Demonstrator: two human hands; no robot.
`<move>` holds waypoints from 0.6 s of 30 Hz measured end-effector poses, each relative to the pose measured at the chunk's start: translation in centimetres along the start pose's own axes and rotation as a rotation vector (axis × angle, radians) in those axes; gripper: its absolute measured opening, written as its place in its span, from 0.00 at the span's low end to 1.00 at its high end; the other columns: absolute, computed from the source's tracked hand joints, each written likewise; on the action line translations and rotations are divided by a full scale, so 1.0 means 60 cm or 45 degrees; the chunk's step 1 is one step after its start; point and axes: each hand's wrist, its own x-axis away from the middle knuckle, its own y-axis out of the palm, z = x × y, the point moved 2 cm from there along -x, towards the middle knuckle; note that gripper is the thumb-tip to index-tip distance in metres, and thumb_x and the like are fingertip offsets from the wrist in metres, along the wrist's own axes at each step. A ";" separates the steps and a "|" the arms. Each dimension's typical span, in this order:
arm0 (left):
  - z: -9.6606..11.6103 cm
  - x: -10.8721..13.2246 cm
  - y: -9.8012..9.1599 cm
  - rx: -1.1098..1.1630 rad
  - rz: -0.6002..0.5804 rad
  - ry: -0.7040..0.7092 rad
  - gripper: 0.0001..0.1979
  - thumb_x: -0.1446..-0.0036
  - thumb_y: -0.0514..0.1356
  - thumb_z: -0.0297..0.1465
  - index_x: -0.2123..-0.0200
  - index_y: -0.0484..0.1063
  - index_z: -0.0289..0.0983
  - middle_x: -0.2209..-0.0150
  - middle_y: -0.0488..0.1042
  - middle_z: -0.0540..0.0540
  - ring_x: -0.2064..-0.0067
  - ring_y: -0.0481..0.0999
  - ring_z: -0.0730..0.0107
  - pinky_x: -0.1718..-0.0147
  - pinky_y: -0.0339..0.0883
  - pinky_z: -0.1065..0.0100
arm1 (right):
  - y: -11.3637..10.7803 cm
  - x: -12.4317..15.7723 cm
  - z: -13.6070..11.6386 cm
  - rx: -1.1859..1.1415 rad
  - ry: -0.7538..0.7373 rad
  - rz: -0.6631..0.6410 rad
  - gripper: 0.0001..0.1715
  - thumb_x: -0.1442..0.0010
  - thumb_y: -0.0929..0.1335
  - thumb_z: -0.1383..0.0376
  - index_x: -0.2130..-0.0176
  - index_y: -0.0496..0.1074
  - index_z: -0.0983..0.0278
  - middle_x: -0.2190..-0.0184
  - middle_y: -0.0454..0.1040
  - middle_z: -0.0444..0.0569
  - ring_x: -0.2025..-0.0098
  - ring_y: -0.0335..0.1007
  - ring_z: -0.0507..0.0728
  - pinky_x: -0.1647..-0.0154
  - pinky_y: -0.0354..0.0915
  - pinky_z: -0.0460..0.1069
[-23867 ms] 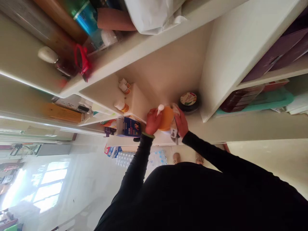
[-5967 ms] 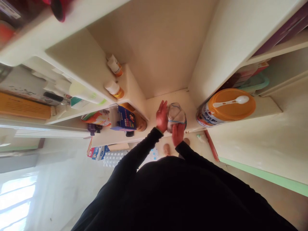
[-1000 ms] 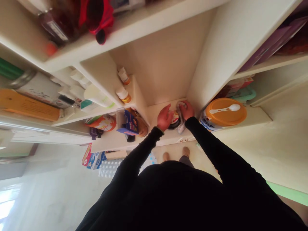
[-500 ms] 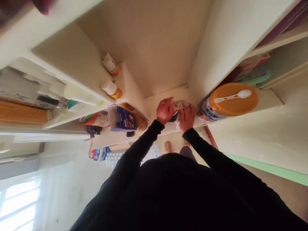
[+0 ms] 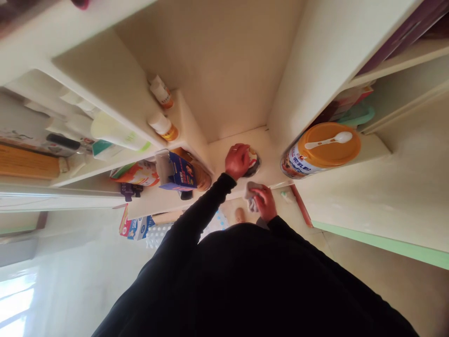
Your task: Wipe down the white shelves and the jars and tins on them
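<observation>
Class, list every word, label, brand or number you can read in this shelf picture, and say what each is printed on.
Nothing here can be quoted with confidence.
Tin with orange lid: large printed characters, too blurred to read.
Blue carton: printed lettering, too small to read.
Round jar under the left hand: label mostly hidden, unreadable.
Small white bottles: labels too small to read.

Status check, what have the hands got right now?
Left hand on small round jar. Right hand gripping grey cloth. Orange-lidded can standing to the right of the jar, not touching it.
</observation>
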 end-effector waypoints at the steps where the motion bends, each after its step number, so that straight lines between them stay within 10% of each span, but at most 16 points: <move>1: -0.001 0.000 0.001 -0.011 0.006 0.016 0.25 0.23 0.46 0.44 0.48 0.80 0.37 0.47 0.81 0.34 0.43 0.78 0.52 0.35 0.71 0.50 | -0.013 -0.007 0.001 -0.023 0.051 0.120 0.21 0.27 0.63 0.55 0.45 0.81 0.56 0.46 0.77 0.57 0.44 0.78 0.66 0.40 0.78 0.69; 4: -0.005 0.002 0.004 -0.039 0.026 0.057 0.23 0.23 0.47 0.40 0.48 0.79 0.36 0.47 0.81 0.35 0.43 0.79 0.53 0.37 0.72 0.50 | -0.036 -0.053 -0.019 -0.083 0.051 0.321 0.27 0.24 0.62 0.51 0.33 0.73 0.54 0.34 0.71 0.58 0.31 0.69 0.66 0.27 0.66 0.71; 8: -0.012 0.004 0.006 -0.035 0.024 0.071 0.21 0.24 0.48 0.37 0.43 0.77 0.36 0.47 0.82 0.34 0.45 0.79 0.52 0.40 0.74 0.50 | -0.008 -0.143 -0.050 -0.016 -0.065 0.101 0.38 0.25 0.60 0.43 0.26 0.65 0.55 0.21 0.54 0.58 0.20 0.50 0.70 0.20 0.52 0.73; 18: -0.019 0.013 0.019 -0.034 0.061 0.003 0.29 0.27 0.49 0.40 0.30 0.63 0.33 0.37 0.78 0.29 0.39 0.79 0.46 0.34 0.71 0.44 | 0.041 -0.352 0.024 -0.593 0.363 -0.282 0.39 0.39 0.71 0.32 0.52 0.80 0.62 0.47 0.81 0.56 0.36 0.72 0.66 0.23 0.60 0.64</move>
